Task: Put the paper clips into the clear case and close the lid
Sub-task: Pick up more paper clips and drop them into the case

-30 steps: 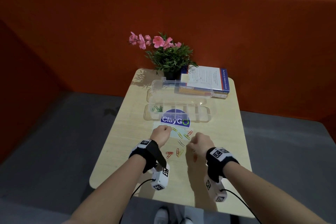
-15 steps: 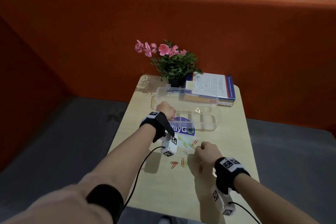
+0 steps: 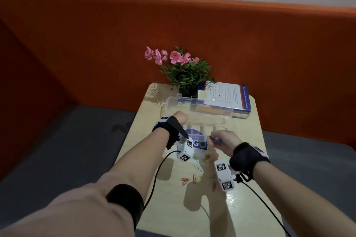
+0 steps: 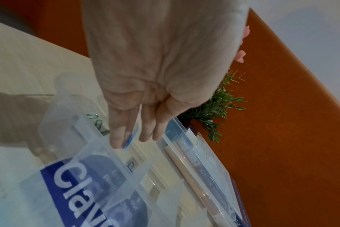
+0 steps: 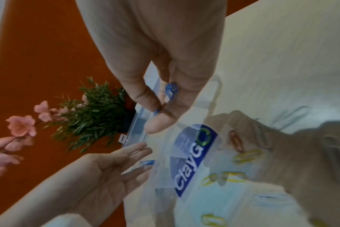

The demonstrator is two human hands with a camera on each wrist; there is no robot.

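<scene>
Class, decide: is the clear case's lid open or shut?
Open. The lid stands raised behind the clear case, and the left hand reaches inside.

The case [image 3: 194, 123] lies open at the tabletop's [image 3: 240, 208] middle, its raised lid [image 3: 198, 105] walling off the far side. Behind it a plant [image 3: 185, 75] and book [image 3: 227, 98] crowd the far edge. Loose clips [image 3: 190, 180] dot the middle; the near edge is bare.

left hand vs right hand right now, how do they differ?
Left hand: fingers straight, a blue paper clip slipping from them over the clear case. Right hand: thumb and fingertip in a pinch grip on blue paper clips. The left reaches farther over the case. Both wear wrist cameras.
</scene>
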